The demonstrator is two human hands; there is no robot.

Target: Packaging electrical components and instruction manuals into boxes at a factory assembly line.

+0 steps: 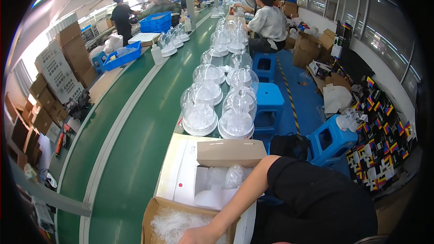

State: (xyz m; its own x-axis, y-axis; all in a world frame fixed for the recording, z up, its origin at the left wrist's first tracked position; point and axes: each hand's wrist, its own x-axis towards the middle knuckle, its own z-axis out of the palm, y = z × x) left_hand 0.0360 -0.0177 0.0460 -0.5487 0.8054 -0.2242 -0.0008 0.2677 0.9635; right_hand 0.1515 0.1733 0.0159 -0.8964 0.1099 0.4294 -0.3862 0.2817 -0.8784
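My right hand (199, 236) reaches down over a brown cardboard box (151, 212) of white shredded filler (176, 222). The lower edge of the view cuts off its fingers, so what they hold, if anything, is hidden. Beyond my forearm stands an open white carton (201, 185) with a raised brown flap (230, 152). Inside it lie a clear wrapped item (234, 176) and white packing (212, 198), partly behind my arm. My left hand does not show.
Several clear domes on white bases (199, 119) stand in two rows along the green conveyor (135, 153). Blue stools (268, 97) line its right side, where a seated person (269, 22) works. Stacked printed boxes (379, 140) lie at right; a blue crate (122, 56) sits at left.
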